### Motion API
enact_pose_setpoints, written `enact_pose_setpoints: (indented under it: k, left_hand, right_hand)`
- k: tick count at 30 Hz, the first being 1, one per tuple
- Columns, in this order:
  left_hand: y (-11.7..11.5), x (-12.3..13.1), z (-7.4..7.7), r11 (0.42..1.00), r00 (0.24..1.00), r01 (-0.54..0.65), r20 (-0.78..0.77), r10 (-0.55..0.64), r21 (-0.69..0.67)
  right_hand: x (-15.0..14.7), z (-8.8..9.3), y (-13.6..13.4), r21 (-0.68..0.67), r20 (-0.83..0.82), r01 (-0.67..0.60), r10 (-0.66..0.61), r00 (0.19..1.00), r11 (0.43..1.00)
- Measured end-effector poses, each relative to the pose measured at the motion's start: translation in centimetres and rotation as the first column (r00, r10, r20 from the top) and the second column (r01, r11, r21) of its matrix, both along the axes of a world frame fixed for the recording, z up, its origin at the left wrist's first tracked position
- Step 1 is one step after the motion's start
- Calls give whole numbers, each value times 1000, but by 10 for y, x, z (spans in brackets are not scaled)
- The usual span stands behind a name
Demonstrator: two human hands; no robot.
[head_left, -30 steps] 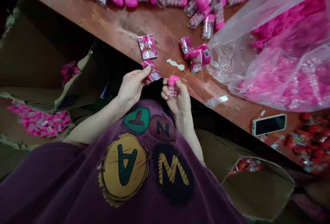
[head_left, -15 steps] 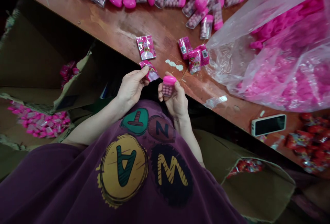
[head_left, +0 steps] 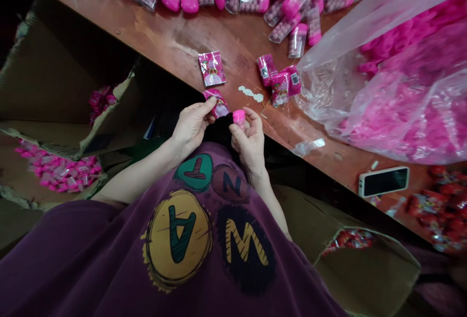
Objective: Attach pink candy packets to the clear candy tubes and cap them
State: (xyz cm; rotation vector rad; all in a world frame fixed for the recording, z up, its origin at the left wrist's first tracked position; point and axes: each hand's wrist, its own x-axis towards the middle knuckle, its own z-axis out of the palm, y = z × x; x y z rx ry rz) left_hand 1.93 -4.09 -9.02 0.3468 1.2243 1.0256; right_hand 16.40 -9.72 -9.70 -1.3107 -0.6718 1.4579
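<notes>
Between the thumb and fingers of my left hand is a small pink printed packet, near the table's front edge. My right hand holds a small clear container with a pink cap; the fingers cover most of its body. The two held things are close together, with a narrow gap between them. Just beyond my left hand another pink packet lies flat on the table. Several more pink packets lie in a cluster farther right.
Clear tubes of pink balls with pink caps are heaped along the far side of the brown table. To the right are a plastic bag of pink pieces, a phone and red packets. Cardboard boxes stand below the edge.
My right hand has turned the capped container, so its body with the balls is now mostly hidden behind the fingers. My left hand still holds the packet. The whole view has shifted slightly.
</notes>
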Motion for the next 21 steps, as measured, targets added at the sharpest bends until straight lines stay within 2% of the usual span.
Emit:
enact_pose_setpoints:
  k: [3,12,21]
  left_hand:
    - [-1,1,-3,1000,1000,-15,10,15,-2]
    - [1,7,1,996,996,-83,10,83,-33]
    - [-2,5,-1,999,999,-34,39,35,-19]
  right_hand:
    - [-3,2,0,24,25,23,-23,999,999]
    - [-10,6,-12,39,60,-68,65,996,997]
    - [-15,-5,-3,95,168,51,-66,984,994]
